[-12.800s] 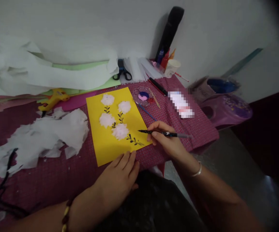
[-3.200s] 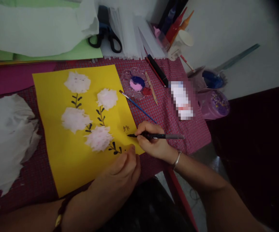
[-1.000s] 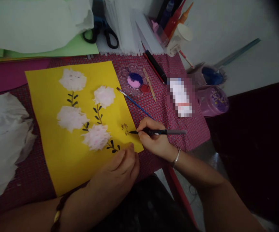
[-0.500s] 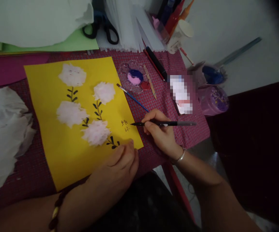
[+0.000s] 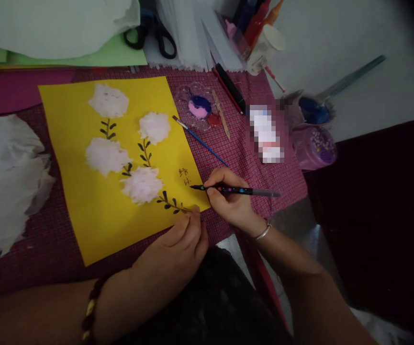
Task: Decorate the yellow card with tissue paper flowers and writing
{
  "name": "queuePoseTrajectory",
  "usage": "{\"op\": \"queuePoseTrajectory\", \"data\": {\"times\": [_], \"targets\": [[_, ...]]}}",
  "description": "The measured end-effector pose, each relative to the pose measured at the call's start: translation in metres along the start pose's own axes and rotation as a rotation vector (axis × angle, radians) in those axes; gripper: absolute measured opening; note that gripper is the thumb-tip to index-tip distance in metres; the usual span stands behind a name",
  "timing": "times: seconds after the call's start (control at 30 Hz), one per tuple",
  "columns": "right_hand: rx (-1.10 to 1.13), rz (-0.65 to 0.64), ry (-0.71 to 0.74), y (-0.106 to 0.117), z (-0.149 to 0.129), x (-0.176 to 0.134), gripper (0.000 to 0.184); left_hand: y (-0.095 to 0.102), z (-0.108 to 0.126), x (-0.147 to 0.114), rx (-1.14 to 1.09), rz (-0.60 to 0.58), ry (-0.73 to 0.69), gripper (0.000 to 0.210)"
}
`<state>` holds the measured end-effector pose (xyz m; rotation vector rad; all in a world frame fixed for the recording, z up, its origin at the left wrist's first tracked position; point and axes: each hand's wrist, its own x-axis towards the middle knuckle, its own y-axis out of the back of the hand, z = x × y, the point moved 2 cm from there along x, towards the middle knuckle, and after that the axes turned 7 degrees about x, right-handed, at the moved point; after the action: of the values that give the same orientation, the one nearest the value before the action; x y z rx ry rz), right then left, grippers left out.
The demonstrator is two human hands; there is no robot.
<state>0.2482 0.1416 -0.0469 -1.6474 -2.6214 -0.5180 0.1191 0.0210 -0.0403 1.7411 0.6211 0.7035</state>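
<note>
In the head view, my right hand (image 5: 230, 199) is closed round a black felt-tip pen (image 5: 240, 190) with coloured spots. Its tip is at the dark handwritten characters (image 5: 184, 176) on a sheet of yellow paper (image 5: 95, 215). My left hand (image 5: 178, 244) has its fingers bunched together at the sheet's near right corner, closed on the paper's edge; part of the grip is hidden. Several pale pink crumpled-tissue flowers (image 5: 142, 184) stand on the sheet, with painted stems and dark leaves (image 5: 169, 202) between and below them.
A blue paintbrush (image 5: 203, 143) lies partly over the sheet's right edge. Beyond it are a clear flower-shaped palette (image 5: 181, 98), a wooden stick (image 5: 221, 115) and a thick black marker (image 5: 231, 88). Scissors (image 5: 165, 43) rest at the back; white tissue (image 5: 9, 182) lies left; a purple tub (image 5: 310, 153) stands right.
The pen tip has shifted slightly down and left to the lower character, which has gained strokes. My left fingers have shifted slightly, showing more of the lowest stem. The view has tilted a little.
</note>
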Motion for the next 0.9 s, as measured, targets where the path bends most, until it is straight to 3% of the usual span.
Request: {"op": "queuePoseTrajectory", "data": {"times": [0.6,0.9], "targets": [[-0.034,-0.069,0.04,-0.0036,0.0001,-0.0026,0.011,-0.0017,-0.0022,-0.0002,0.015,0.029,0.004,0.044],[-0.034,-0.002,0.019,-0.0024,0.0023,-0.0039,0.01,-0.0014,-0.0022,0.0,0.022,0.02,-0.012,0.046]]}}
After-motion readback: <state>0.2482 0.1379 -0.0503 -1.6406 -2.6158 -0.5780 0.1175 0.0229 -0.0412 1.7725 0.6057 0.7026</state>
